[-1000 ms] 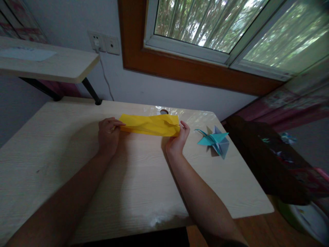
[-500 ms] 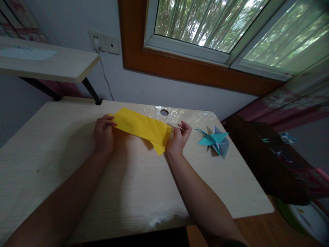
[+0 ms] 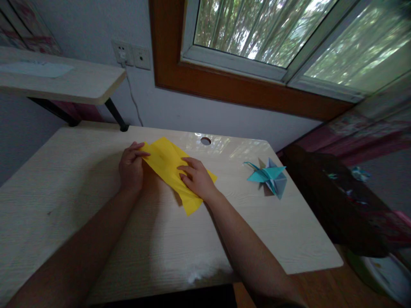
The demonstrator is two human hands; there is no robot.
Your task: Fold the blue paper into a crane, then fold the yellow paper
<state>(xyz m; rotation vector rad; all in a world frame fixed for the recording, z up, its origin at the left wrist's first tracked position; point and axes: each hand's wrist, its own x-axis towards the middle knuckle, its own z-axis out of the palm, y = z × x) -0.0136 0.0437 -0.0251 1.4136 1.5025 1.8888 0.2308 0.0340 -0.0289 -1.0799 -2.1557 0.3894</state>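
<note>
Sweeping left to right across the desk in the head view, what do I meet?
Left hand → yellow paper → turquoise origami. The right hand lies over the paper, so I left it out of the order.

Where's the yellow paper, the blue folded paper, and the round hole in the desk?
Yellow paper (image 3: 167, 163): head view, the middle of its face.
Blue folded paper (image 3: 271, 173): head view, its teal flap.
Round hole (image 3: 206, 141): head view, its opening.

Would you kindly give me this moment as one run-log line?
left hand: gripping yellow paper at its left end | right hand: lying across the yellow paper | teal paper bird: on desk, right of both hands
</note>
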